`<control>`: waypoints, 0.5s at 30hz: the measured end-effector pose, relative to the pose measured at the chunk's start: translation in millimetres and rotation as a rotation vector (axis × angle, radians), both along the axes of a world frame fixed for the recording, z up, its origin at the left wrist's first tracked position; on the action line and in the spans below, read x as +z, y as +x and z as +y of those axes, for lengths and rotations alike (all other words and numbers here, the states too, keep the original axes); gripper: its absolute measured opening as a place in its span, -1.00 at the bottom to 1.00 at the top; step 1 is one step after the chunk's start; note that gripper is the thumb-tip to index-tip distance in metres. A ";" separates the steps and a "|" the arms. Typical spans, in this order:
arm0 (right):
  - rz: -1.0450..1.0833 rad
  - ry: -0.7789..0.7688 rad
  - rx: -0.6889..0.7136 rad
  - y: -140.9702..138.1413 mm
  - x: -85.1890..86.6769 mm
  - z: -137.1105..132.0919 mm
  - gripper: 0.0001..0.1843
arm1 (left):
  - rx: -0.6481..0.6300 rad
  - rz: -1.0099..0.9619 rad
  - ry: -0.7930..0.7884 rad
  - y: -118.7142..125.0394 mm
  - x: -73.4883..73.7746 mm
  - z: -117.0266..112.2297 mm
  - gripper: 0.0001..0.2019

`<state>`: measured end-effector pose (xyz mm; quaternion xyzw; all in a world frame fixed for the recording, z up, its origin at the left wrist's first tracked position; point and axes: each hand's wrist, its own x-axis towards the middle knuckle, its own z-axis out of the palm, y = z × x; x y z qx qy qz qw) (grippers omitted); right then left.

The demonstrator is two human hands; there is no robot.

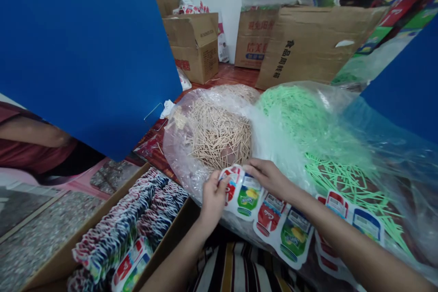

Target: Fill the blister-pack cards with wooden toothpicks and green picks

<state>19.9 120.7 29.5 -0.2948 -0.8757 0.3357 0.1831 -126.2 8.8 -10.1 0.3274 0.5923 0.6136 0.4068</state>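
Observation:
A strip of joined printed packets (pixel 270 219), red, green and blue on white, runs across my lap over a clear plastic bag. My left hand (pixel 212 198) is closed on the strip's end packet, thumb on its front. My right hand (pixel 268 177) pinches the top edge of the same end packet from the other side. Just beyond my hands lies a heap of thin wooden sticks (pixel 219 133) in a clear bag. Beside it, a pile of green plastic sticks (pixel 308 123) fills another clear bag.
A cardboard tray (pixel 61 258) at lower left holds several rows of stacked packets (pixel 137 219). Cardboard boxes (pixel 195 43) stand at the back on the red floor. Another person's arm (pixel 30 134) shows at left under a blue patch. More printed packaging sits at top right.

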 end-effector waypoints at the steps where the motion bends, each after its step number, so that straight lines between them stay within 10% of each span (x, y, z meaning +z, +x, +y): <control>1: -0.044 0.009 0.006 -11.7 0.8 8.5 -0.59 | 0.048 -0.014 0.010 -10.5 0.7 -1.1 -0.86; 7: -0.543 0.130 -0.082 -86.1 -16.2 39.7 -0.68 | 0.451 -0.285 0.186 -78.5 12.7 -2.0 -0.70; 15: -0.457 -0.097 -0.170 -135.8 -51.0 25.3 -0.64 | 0.625 -0.305 0.257 -110.6 11.5 -5.0 -0.70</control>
